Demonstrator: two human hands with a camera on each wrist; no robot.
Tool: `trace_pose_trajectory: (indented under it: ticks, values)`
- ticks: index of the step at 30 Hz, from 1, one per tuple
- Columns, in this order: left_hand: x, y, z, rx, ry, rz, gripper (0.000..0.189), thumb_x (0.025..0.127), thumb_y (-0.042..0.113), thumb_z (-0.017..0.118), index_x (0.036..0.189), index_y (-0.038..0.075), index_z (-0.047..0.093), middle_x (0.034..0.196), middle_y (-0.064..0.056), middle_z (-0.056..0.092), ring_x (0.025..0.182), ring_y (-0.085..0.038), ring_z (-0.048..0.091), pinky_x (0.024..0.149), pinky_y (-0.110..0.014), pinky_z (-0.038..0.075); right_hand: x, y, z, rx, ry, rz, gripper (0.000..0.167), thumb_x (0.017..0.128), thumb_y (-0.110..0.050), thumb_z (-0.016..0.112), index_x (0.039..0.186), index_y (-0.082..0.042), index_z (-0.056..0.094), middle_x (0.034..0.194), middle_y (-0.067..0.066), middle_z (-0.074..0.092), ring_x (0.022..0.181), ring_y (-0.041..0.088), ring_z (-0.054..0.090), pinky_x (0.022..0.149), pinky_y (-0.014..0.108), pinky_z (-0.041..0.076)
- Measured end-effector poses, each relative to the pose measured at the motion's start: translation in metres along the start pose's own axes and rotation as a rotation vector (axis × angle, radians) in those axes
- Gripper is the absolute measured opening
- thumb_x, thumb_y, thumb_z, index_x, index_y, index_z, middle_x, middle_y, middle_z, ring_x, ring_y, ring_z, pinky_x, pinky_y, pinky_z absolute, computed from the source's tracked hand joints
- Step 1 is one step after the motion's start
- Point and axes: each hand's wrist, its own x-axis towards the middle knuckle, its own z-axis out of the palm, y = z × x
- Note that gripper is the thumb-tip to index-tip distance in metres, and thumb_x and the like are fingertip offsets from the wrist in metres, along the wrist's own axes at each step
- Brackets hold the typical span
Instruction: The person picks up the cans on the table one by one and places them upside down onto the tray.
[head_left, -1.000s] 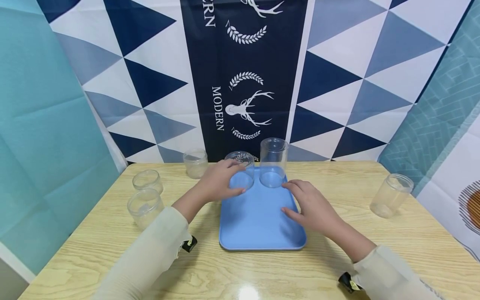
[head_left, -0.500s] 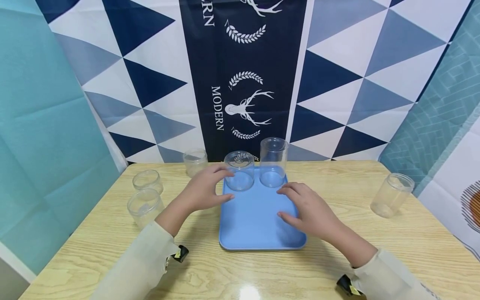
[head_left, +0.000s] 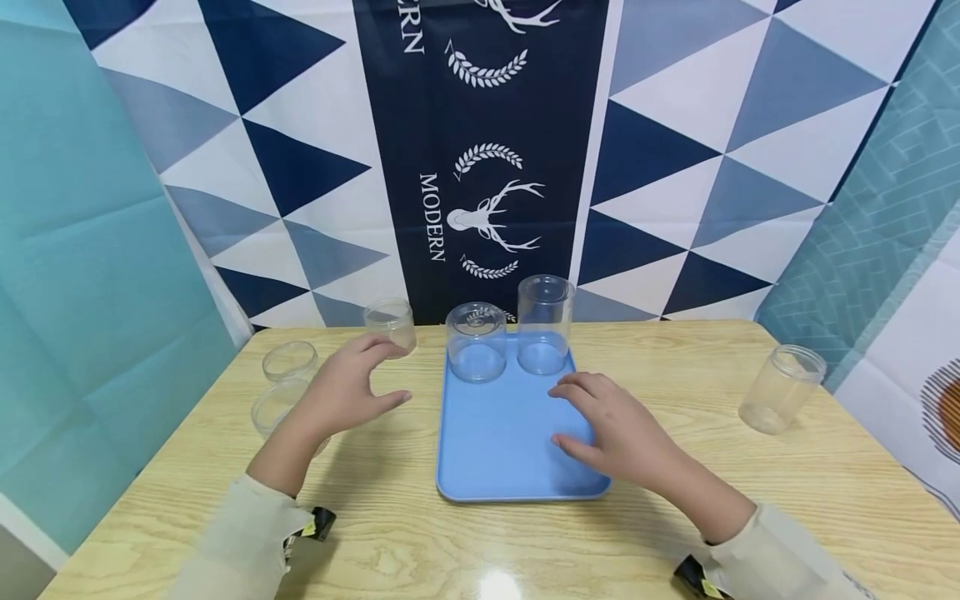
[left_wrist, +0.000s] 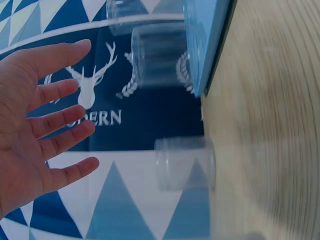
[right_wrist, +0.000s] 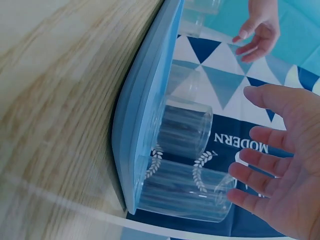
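My left hand point(head_left: 348, 387) is raised over the table, left of the blue tray point(head_left: 517, 450), fingers spread and nothing in them. Behind its fingertips stands a short clear jar point(head_left: 391, 321); its forearm and palm partly cover another clear jar point(head_left: 272, 408). My right hand point(head_left: 618, 429) hovers above the tray's right side, fingers apart and holding nothing. Along the tray's far end a short, wide clear jar point(head_left: 477, 346) and a tall clear jar point(head_left: 545, 325) stand side by side. In the right wrist view the tall jar point(right_wrist: 185, 192) is close to that hand's fingertips without visible contact.
One more clear jar point(head_left: 290, 360) stands at the table's left. Far to the right is a taller clear jar point(head_left: 782, 389) with a ridged neck. A patterned cloth point(head_left: 300, 167) hangs right behind the wooden table point(head_left: 525, 550).
My left hand has drawn away from the short, wide jar on the tray and moved left, off the tray. The right hand has shifted only slightly left and down. The jars have stayed put.
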Motion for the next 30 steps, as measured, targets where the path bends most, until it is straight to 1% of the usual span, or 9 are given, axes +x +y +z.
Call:
trace_pose_trajectory:
  ticks: [4, 11, 13, 18, 21, 23, 26, 30]
  values:
    - [-0.008, -0.011, -0.009, 0.023, 0.004, -0.027, 0.052, 0.078, 0.026, 0.082, 0.122, 0.004, 0.064, 0.126, -0.016, 0.057, 0.118, -0.037, 0.053, 0.097, -0.053, 0.045, -0.001, -0.001, 0.0, 0.001, 0.007, -0.005, 0.051, 0.077, -0.028, 0.082, 0.118, -0.004, 0.064, 0.12, 0.013, 0.06, 0.109, 0.029, 0.058, 0.089, 0.045, 0.052]
    - [-0.02, -0.03, -0.024, 0.08, -0.011, -0.104, 0.056, 0.077, 0.027, 0.082, 0.123, 0.001, 0.063, 0.124, -0.021, 0.057, 0.114, -0.041, 0.054, 0.093, -0.056, 0.046, -0.002, -0.001, 0.002, -0.001, 0.02, -0.019, 0.05, 0.076, -0.025, 0.084, 0.117, -0.004, 0.064, 0.119, 0.012, 0.06, 0.108, 0.029, 0.058, 0.088, 0.045, 0.052]
    - [-0.023, -0.035, -0.028, 0.102, -0.027, -0.127, 0.058, 0.077, 0.028, 0.082, 0.124, 0.001, 0.062, 0.124, -0.022, 0.057, 0.114, -0.042, 0.053, 0.092, -0.058, 0.046, -0.002, -0.001, 0.003, -0.001, 0.014, -0.016, 0.05, 0.077, -0.025, 0.083, 0.118, -0.004, 0.064, 0.119, 0.012, 0.06, 0.109, 0.029, 0.058, 0.089, 0.045, 0.052]
    - [-0.032, -0.05, -0.036, 0.135, -0.098, -0.2, 0.065, 0.076, 0.031, 0.082, 0.13, 0.001, 0.059, 0.131, -0.027, 0.051, 0.118, -0.049, 0.047, 0.089, -0.065, 0.043, -0.003, 0.0, 0.003, -0.004, 0.003, -0.011, 0.05, 0.077, -0.027, 0.083, 0.117, -0.005, 0.064, 0.119, 0.012, 0.06, 0.109, 0.029, 0.058, 0.089, 0.045, 0.052]
    - [-0.037, -0.058, -0.039, 0.125, -0.13, -0.244, 0.07, 0.075, 0.031, 0.083, 0.133, 0.001, 0.056, 0.134, -0.029, 0.047, 0.119, -0.053, 0.044, 0.085, -0.067, 0.044, -0.004, 0.0, 0.004, -0.005, -0.003, -0.01, 0.05, 0.077, -0.028, 0.083, 0.117, -0.006, 0.064, 0.119, 0.012, 0.06, 0.109, 0.029, 0.058, 0.088, 0.045, 0.052]
    - [-0.04, -0.064, -0.04, 0.108, -0.146, -0.261, 0.072, 0.074, 0.031, 0.083, 0.134, 0.001, 0.055, 0.136, -0.031, 0.044, 0.118, -0.054, 0.044, 0.085, -0.067, 0.044, -0.003, 0.0, 0.005, -0.004, -0.01, -0.009, 0.049, 0.077, -0.029, 0.082, 0.117, -0.006, 0.064, 0.12, 0.012, 0.06, 0.109, 0.029, 0.058, 0.088, 0.045, 0.052]
    - [-0.043, -0.07, -0.041, 0.078, -0.174, -0.277, 0.076, 0.074, 0.031, 0.083, 0.137, 0.0, 0.052, 0.138, -0.035, 0.039, 0.119, -0.058, 0.041, 0.088, -0.068, 0.043, -0.004, 0.0, 0.006, -0.003, -0.017, -0.01, 0.048, 0.078, -0.03, 0.081, 0.116, -0.006, 0.064, 0.12, 0.012, 0.06, 0.109, 0.029, 0.058, 0.089, 0.045, 0.052]
    - [-0.043, -0.075, -0.042, 0.057, -0.215, -0.287, 0.082, 0.073, 0.033, 0.084, 0.139, 0.0, 0.049, 0.141, -0.04, 0.032, 0.121, -0.063, 0.035, 0.089, -0.071, 0.039, -0.003, 0.0, 0.006, -0.005, -0.022, -0.008, 0.048, 0.078, -0.031, 0.081, 0.116, -0.006, 0.064, 0.12, 0.012, 0.06, 0.109, 0.029, 0.058, 0.09, 0.046, 0.051]
